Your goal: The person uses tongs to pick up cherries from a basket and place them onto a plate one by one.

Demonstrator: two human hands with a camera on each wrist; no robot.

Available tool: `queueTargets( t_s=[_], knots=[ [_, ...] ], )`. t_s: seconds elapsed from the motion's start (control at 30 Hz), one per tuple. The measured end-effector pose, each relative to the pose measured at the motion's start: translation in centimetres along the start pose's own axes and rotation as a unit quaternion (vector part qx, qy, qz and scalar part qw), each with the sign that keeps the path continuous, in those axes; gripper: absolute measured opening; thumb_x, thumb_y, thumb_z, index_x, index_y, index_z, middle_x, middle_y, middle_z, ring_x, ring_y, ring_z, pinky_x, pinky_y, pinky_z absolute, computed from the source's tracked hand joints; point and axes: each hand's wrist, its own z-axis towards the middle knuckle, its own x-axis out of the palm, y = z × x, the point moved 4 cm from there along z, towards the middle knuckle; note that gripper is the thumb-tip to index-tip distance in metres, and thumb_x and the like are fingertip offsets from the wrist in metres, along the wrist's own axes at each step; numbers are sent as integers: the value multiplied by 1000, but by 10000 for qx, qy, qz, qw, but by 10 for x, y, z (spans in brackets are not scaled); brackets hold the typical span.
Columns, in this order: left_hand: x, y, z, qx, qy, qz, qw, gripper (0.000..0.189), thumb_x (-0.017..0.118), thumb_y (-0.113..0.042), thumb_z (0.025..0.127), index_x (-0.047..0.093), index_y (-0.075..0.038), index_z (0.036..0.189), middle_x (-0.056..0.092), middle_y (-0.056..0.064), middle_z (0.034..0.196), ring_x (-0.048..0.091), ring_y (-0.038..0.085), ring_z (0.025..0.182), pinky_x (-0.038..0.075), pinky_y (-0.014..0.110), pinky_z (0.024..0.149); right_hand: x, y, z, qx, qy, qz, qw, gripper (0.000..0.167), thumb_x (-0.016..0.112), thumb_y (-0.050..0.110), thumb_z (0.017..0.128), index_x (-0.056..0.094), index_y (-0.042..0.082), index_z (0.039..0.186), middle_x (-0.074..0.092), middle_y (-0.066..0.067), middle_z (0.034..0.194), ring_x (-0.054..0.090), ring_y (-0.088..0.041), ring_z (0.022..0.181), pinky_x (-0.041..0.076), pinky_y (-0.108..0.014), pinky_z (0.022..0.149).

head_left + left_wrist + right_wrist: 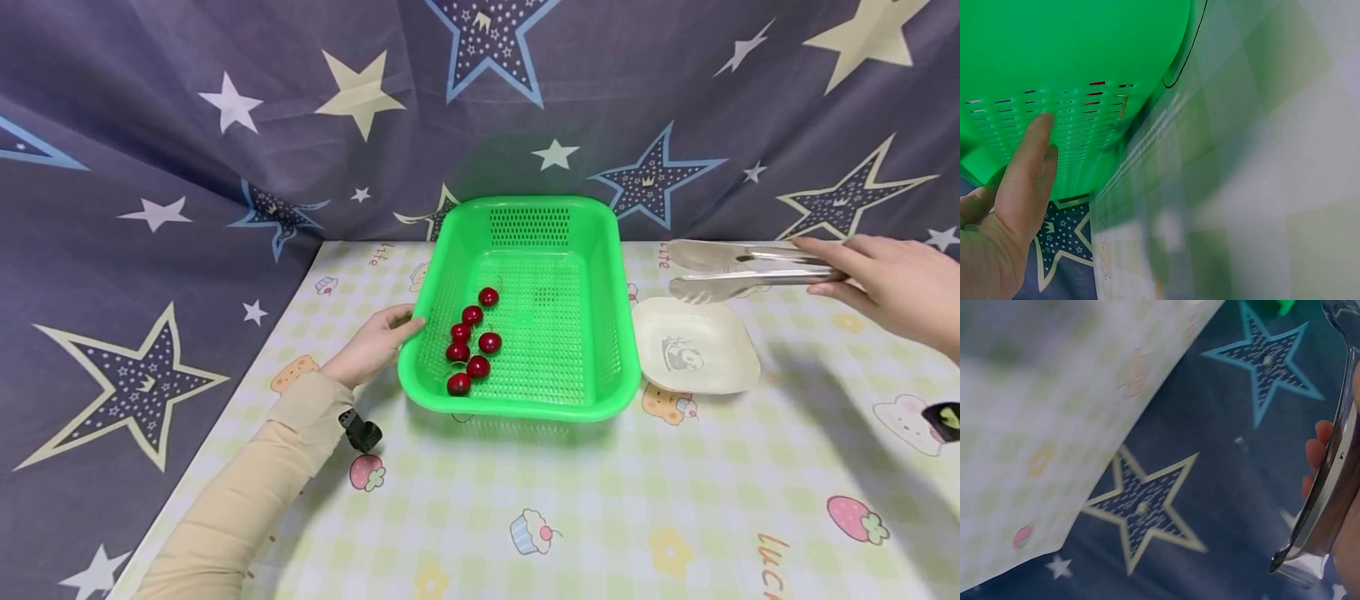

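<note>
My left hand [378, 342] holds the left rim of a green plastic basket [517, 408], thumb at the rim. Against the basket's slotted outer wall [1066, 119] lie the fingers [1025, 169] of that hand in the left wrist view. Several dark red cherries [477, 367] are grouped along the left side inside it. My right hand [900, 279] grips metal tongs [780, 279] by the handle end. The tongs' tips stand apart with nothing between them, above the far part of a cream square plate [697, 354]. A panda drawing marks the plate, and no cherry lies on it.
A pale green checked cloth [600, 508] with printed cupcakes and strawberries covers the table. Behind and to the left hangs a dark star-patterned curtain [285, 167]. The plate sits right beside the basket's right wall.
</note>
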Motion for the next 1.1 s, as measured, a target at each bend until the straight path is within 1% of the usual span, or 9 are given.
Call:
queueTargets(
  t_s=[0.1, 0.27, 0.4, 0.5, 0.53, 0.63, 0.7, 0.87, 1.1],
  knots=[
    [1, -1, 0, -16, -24, 4, 10000, 46, 40, -17, 102, 32, 4, 142, 46, 29, 133, 63, 4, 84, 56, 25, 78, -3, 10, 15, -161, 35, -32, 9999, 58, 35, 50, 96, 54, 5, 127, 55, -7, 72, 44, -18, 54, 37, -36, 50],
    [1, -1, 0, -43, -48, -10, 10000, 46, 40, -16, 102, 32, 4, 142, 46, 29, 133, 63, 4, 83, 56, 25, 78, -2, 26, 43, -501, -169, 249, 9983, 55, 39, 50, 95, 53, 9, 129, 55, -7, 74, 46, -20, 57, 37, -39, 51],
    [2, -2, -2, -33, -27, -15, 10000, 46, 40, -16, 102, 32, 4, 143, 46, 29, 133, 63, 5, 84, 56, 26, 78, 0, 37, 64, -577, -202, 511, 9968, 45, 58, 36, 92, 53, 12, 130, 54, -6, 74, 48, -23, 61, 38, -41, 58],
    [2, -2, -3, 0, -13, -4, 10000, 47, 40, -17, 102, 31, 4, 143, 46, 30, 133, 63, 5, 84, 56, 26, 79, 0, 45, 78, -541, -89, 579, 9968, 52, 70, 22, 83, 52, 14, 131, 56, -6, 78, 51, -24, 63, 38, -42, 61],
    [2, -3, -3, 10, -13, -3, 10000, 47, 40, -17, 102, 31, 4, 143, 46, 30, 133, 63, 5, 84, 56, 26, 79, 0, 48, 82, -538, -62, 587, 9968, 53, 72, 20, 82, 52, 14, 131, 56, -6, 79, 51, -24, 63, 38, -42, 61],
    [2, -3, -3, 21, -16, -20, 10000, 47, 40, -17, 102, 31, 4, 143, 46, 29, 133, 63, 5, 84, 56, 26, 79, 2, 54, 94, -579, 1, 621, 9964, 56, 75, 16, 78, 54, 13, 130, 58, -7, 80, 52, -25, 63, 40, -43, 59],
    [3, -3, -3, 8, -27, -42, 10000, 47, 40, -17, 102, 31, 4, 143, 46, 29, 133, 63, 5, 85, 56, 26, 79, 4, 58, 102, -682, -19, 648, 9956, 55, 75, 16, 76, 55, 12, 128, 56, -6, 78, 50, -23, 62, 40, -42, 57],
    [4, -4, -3, 23, -18, -61, 10000, 47, 40, -17, 102, 31, 5, 142, 46, 30, 133, 63, 5, 84, 56, 26, 79, 7, 65, 119, -860, 51, 706, 9938, 52, 75, 18, 77, 57, 11, 126, 51, -3, 73, 44, -18, 62, 36, -38, 57],
    [1, -2, -2, 49, -10, 23, 10000, 47, 40, -18, 102, 31, 4, 143, 47, 30, 131, 64, 5, 82, 56, 25, 77, 12, 71, 147, -792, 422, 743, 9932, 46, 73, 20, 82, 58, 12, 125, 57, -7, 77, 52, -25, 70, 41, -45, 64]
  ],
)
